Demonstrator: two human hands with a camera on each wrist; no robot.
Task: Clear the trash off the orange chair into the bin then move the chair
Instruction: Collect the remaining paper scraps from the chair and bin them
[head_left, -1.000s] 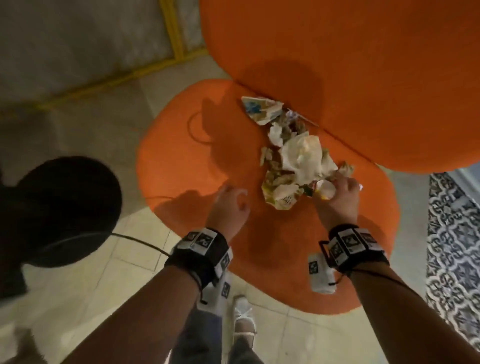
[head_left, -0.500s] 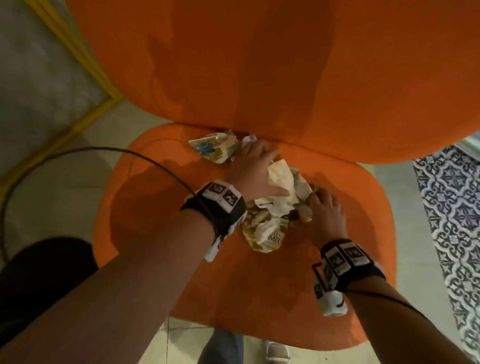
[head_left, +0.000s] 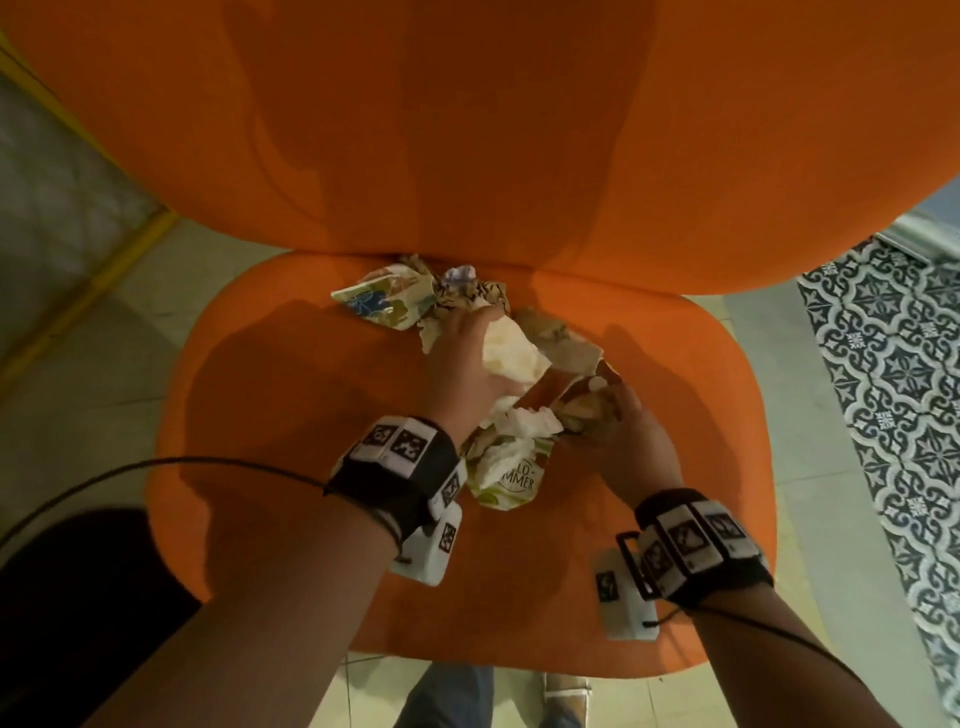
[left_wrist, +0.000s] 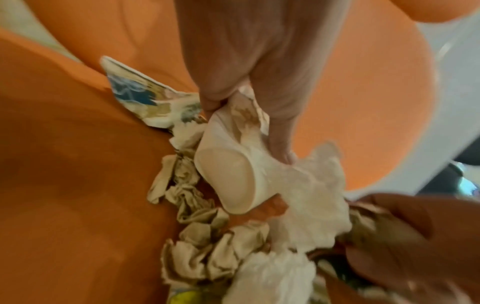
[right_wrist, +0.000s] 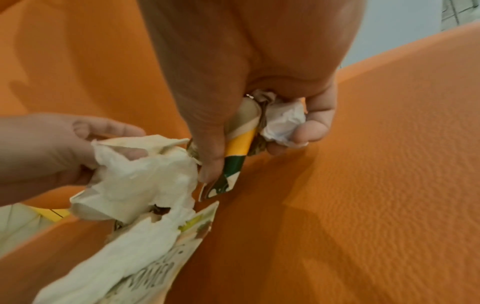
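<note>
The left hand (head_left: 470, 358) is extended palm-down over the trash (head_left: 498, 405) on the orange chair (head_left: 291, 415) seat, fingers curled around a crushed white cup (left_wrist: 228, 174). The right hand (head_left: 621, 436), just beside it, is clenched around a paper wad (right_wrist: 283, 121) and a printed wrapper (right_wrist: 233, 164).

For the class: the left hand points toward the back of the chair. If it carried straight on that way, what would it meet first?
Probably the crumpled brown paper just past the left hand, which grips a white paper cup; behind it rises the orange chair backrest. Depth is hard to judge.
</note>
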